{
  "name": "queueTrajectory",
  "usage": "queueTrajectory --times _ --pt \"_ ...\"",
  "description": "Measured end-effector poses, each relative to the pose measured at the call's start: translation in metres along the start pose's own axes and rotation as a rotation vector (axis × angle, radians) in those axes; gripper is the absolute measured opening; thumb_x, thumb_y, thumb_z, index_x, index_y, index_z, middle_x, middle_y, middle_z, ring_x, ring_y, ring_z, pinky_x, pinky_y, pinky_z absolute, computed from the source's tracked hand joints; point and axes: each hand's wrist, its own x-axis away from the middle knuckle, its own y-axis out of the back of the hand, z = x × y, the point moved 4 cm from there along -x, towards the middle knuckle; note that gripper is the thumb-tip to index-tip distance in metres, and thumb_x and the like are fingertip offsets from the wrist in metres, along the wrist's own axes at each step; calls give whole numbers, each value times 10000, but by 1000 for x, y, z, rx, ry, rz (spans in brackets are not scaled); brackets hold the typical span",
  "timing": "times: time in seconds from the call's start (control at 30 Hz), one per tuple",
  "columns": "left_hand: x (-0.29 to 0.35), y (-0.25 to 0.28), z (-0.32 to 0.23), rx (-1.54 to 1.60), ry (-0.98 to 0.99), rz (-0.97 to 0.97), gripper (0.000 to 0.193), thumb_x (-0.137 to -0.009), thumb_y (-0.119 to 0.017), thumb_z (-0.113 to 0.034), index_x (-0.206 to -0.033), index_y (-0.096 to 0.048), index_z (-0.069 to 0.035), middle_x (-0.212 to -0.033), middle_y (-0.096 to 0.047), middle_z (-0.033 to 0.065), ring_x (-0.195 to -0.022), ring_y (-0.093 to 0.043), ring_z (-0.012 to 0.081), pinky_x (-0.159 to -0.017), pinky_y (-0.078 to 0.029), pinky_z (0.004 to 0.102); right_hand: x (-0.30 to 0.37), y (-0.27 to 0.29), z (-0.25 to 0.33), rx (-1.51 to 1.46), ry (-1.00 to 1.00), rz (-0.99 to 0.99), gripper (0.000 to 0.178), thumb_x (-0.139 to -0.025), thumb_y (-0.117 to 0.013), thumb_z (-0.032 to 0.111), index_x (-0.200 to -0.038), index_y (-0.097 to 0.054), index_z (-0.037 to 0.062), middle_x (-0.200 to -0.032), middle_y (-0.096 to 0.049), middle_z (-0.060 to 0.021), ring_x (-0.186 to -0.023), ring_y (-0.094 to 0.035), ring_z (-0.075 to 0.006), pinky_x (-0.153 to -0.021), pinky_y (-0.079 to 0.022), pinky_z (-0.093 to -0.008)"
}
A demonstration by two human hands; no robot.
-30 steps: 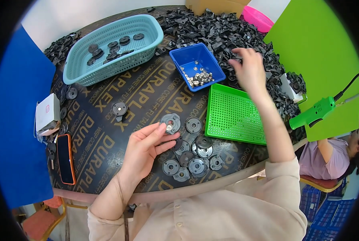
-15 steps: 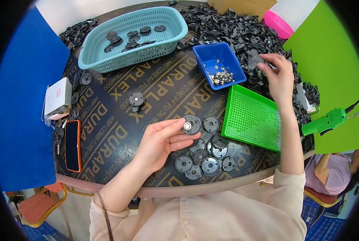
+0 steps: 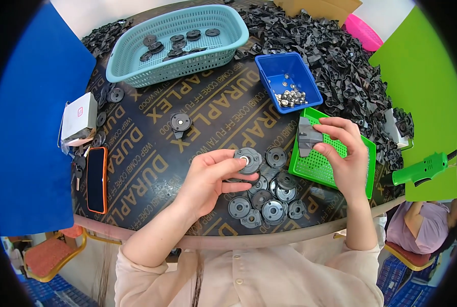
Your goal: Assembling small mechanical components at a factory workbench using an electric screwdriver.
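Observation:
My left hand [image 3: 210,176] is closed on a round black plastic disc [image 3: 250,165], which has a small silvery metal piece at its centre under my thumb. Between the thumb and fingers of my right hand [image 3: 345,153] is an angular black plastic part [image 3: 309,136], held up over the green perforated tray [image 3: 310,171]. Several similar black discs [image 3: 272,210] lie in a heap just below and right of my left hand. Further left on the table lies a single disc with a pointed tab [image 3: 180,122] and a bright centre.
A light-blue basket [image 3: 177,69] with several discs stands at the back. Small metal pieces lie in a blue bin [image 3: 290,71]. Black parts are piled [image 3: 336,66] behind it. At left are a phone [image 3: 96,179] and white box [image 3: 79,116]; at right, a green power tool [image 3: 423,169].
My right hand has come back from the pile toward my left hand, bringing the black part over the green tray. My left thumb has shifted onto the disc's metal centre.

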Motion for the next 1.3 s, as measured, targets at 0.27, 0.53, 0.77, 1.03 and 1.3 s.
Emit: queueTrajectory --times 0.27,0.53,0.77,1.03,1.3 --pt "0 -2 -1 -34 42 -8 147 -850 -654 -95 -971 -638 -15 -962 -674 99 -846 -683 227 -700 -591 359 8 2 5 -50 9 -25 301 -686 -771 111 -981 -717 93 -1033 -637 -58 -999 -545 -242 -879 -420 -352" --pt "1 -1 -3 30 44 8 288 -940 -522 -213 -1083 -611 21 -1046 -665 170 -891 -678 274 -729 -589 407 11 -1 -1 -169 -22 -27 319 -674 -777 95 -987 -718 88 -1036 -638 -57 -1011 -551 -228 -881 -425 -342" --pt "5 -7 1 36 83 99 420 -1001 -387 -276 -1211 -517 64 -1111 -636 219 -1017 -644 342 -818 -567 428 12 -44 36 -469 16 142 330 -674 -770 50 -997 -720 97 -1067 -620 -49 -1012 -557 -212 -868 -453 -326" --pt "11 -13 -1 128 101 233 467 -1009 -402 -336 -1213 -515 69 -1107 -643 210 -1009 -656 308 -887 -536 367 19 -63 27 -524 -93 230 323 -690 -724 -54 -997 -703 43 -1079 -629 -106 -995 -599 -225 -830 -489 -301" --pt "11 -14 -2 94 102 221 402 -986 -486 -306 -1172 -558 43 -1104 -651 178 -985 -667 274 -856 -547 347 20 -55 41 -258 77 140 292 -689 -711 -52 -967 -680 31 -1042 -653 -108 -947 -617 -245 -815 -490 -321"
